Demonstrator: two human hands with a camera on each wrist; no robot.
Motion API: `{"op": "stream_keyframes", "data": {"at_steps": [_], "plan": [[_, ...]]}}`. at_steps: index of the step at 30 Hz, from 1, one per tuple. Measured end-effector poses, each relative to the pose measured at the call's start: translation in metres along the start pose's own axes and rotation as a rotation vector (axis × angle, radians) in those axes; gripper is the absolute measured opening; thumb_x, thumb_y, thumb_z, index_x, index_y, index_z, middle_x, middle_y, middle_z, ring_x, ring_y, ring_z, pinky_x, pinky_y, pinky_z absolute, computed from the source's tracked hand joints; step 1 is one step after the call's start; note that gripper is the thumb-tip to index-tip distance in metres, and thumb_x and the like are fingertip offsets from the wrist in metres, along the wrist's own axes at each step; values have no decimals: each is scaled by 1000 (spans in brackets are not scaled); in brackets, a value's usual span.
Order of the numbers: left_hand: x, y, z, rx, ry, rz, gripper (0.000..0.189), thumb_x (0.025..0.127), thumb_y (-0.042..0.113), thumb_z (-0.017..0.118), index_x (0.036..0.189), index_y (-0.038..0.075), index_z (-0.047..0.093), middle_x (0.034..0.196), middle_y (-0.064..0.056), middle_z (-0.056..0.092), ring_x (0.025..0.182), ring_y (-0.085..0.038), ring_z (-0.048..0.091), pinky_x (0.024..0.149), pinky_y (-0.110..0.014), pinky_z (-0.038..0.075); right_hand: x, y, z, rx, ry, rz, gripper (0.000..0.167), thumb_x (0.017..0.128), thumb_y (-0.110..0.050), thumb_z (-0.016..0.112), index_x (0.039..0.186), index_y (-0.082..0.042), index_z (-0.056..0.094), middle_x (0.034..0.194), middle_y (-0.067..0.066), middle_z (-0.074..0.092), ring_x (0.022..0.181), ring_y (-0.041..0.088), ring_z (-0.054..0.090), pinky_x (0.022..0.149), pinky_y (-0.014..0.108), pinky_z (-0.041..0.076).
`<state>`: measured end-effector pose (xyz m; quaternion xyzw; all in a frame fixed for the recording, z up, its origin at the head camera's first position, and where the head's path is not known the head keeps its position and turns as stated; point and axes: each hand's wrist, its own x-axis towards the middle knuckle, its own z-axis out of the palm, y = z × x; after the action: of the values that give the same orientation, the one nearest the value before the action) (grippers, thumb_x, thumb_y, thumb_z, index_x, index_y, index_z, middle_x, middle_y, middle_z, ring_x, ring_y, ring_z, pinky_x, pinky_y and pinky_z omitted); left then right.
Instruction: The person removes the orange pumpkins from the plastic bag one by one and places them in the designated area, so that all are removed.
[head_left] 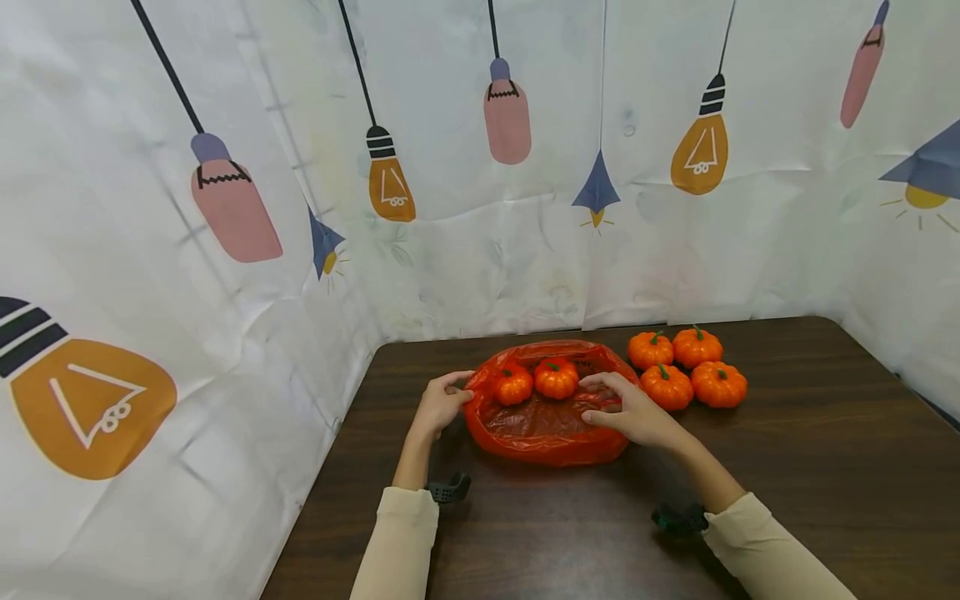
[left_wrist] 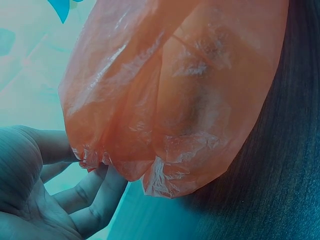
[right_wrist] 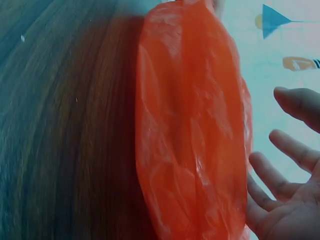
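A red plastic bag (head_left: 551, 448) lies spread with its mouth up on the table, and two small orange pumpkins (head_left: 557, 379) sit inside it. My left hand (head_left: 439, 406) pinches the bag's left rim between thumb and fingers; the left wrist view shows the bunched plastic (left_wrist: 165, 175) at the fingertips. Over the bag's right side is my right hand (head_left: 628, 408), fingers spread and loosely bent with nothing between them. In the right wrist view that hand (right_wrist: 287, 190) is beside the bag's rim; whether it touches the plastic I cannot tell.
Several more orange pumpkins (head_left: 718, 385) stand grouped on the dark wooden table (head_left: 817, 467), just right of the bag. A white curtain (head_left: 465, 275) printed with lamps hangs behind the table and along its left side.
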<state>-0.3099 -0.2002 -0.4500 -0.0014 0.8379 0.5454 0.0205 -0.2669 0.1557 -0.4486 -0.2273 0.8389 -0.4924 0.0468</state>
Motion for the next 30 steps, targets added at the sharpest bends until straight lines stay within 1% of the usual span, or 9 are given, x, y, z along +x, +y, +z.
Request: {"op": "stream_keyframes", "data": {"at_steps": [3, 6, 9, 12, 14, 19, 23, 25, 30], "plan": [[0, 0, 0, -3, -1, 6, 37, 97, 9, 66, 132, 16, 69, 84, -10, 72, 65, -16, 64, 53, -29, 40, 5, -1, 4, -7, 24, -4, 55, 96, -29, 73, 142, -7, 53, 144, 19, 51, 128, 42, 53, 101, 54, 49], [1, 1, 0, -10, -5, 16, 37, 96, 9, 67, 132, 17, 70, 84, -10, 72, 65, -16, 64, 54, -29, 41, 12, -3, 7, -19, 47, 3, 55, 95, -28, 74, 142, -7, 54, 145, 17, 51, 127, 42, 54, 100, 53, 50], [2, 0, 0, -15, -6, 15, 37, 97, 9, 66, 133, 16, 69, 84, -10, 72, 66, -15, 64, 55, -28, 42, 21, -3, 9, -33, 50, 37, 54, 95, -28, 74, 142, -10, 54, 146, 14, 50, 128, 41, 54, 100, 53, 50], [1, -1, 0, -14, -1, 10, 37, 97, 8, 66, 133, 14, 69, 84, -11, 71, 65, -14, 63, 53, -27, 40, 31, -1, 10, -47, 37, 75, 54, 95, -28, 73, 143, -13, 54, 149, 13, 48, 130, 40, 52, 103, 56, 48], [1, -2, 0, -19, 1, 7, 37, 97, 8, 66, 133, 14, 69, 84, -11, 71, 64, -14, 63, 53, -27, 39, 37, 1, 12, -48, 38, 97, 54, 95, -28, 73, 143, -13, 54, 151, 15, 45, 132, 41, 51, 105, 57, 46], [0, -2, 1, -20, 6, 6, 37, 97, 8, 66, 133, 14, 69, 85, -12, 71, 64, -13, 63, 54, -28, 41, 54, 5, 14, -61, 51, 119, 56, 95, -27, 74, 144, -12, 53, 153, 19, 40, 133, 42, 47, 108, 59, 43], [0, -2, 1, -14, 5, 5, 37, 97, 8, 66, 133, 15, 69, 84, -10, 71, 63, -15, 62, 51, -27, 37, 65, 7, 17, -94, 58, 110, 60, 93, -29, 76, 145, -10, 52, 149, 23, 40, 130, 41, 47, 107, 59, 42], [1, -3, 1, -12, 4, 4, 37, 96, 8, 66, 133, 15, 69, 83, -10, 70, 63, -16, 62, 50, -26, 36, 70, 9, 19, -109, 65, 108, 62, 93, -30, 76, 146, -10, 52, 148, 24, 40, 130, 42, 46, 107, 60, 40], [1, -3, 1, -18, -1, 6, 37, 97, 8, 66, 133, 15, 69, 83, -9, 71, 66, -15, 63, 55, -28, 43, 76, 10, 23, -112, 80, 138, 63, 93, -30, 76, 147, -10, 50, 150, 26, 35, 138, 46, 37, 112, 66, 35]]}}
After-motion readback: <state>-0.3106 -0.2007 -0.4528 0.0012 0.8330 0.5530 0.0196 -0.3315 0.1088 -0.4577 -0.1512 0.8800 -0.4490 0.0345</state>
